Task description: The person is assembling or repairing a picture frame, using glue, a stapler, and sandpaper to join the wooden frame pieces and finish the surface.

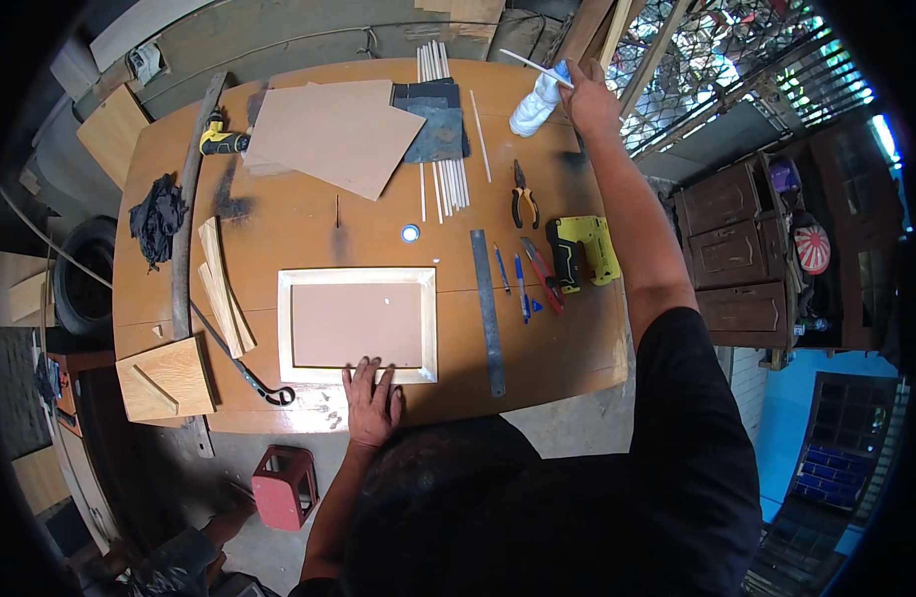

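Left hand [370, 403] flat on table [279, 214], fingers spread, tips pressing on near rail of frame [359, 325]. Right hand [589, 99] stretched to far edge of table, closed around thin white stick [534, 68] lying across top of white glue bottle [535, 102]; exact finger grip hard to tell at this range.

Frame: rectangular, pale wood rails, mitred corners, brown backing panel inside with small light speck near middle. Sits flat at near-centre of table, long side toward the person.

Just right of frame: steel ruler [487, 312], then two blue pens [512, 279], red-handled cutter [543, 274], yellow-black power tool [580, 253]. Pliers [523, 196] further back. Bundle of white sticks [442, 124] at far centre, beside dark sandpaper sheets [436, 121] and brown boards [334, 133]. Small tape roll [410, 234] just beyond frame. Left of frame: wood offcuts [223, 291], black rag [156, 219], yellow drill [221, 140]. Red stool [284, 486] on floor below table.
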